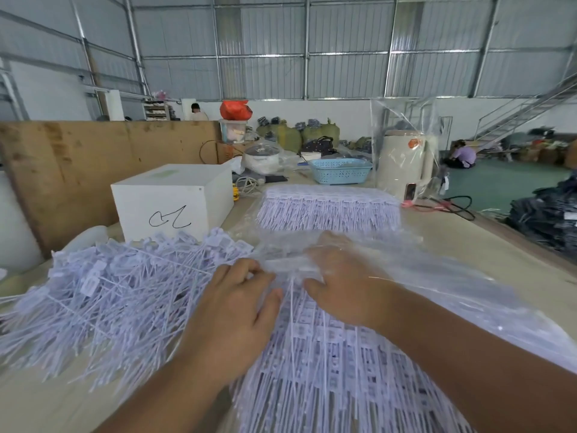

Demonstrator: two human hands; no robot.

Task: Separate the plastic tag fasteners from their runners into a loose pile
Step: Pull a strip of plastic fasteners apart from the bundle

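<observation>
While both hands work the top of the runner stack before me, left hand pinching, right hand curled under clear film, these fasteners feel light, springy; the loose pile lies left.

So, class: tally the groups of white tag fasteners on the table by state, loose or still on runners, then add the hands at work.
Loose fastener pile: 1
Runner stack under the hands: 1
Far runner stack: 1
Hands: 2, left hand, right hand
Total: 5
</observation>
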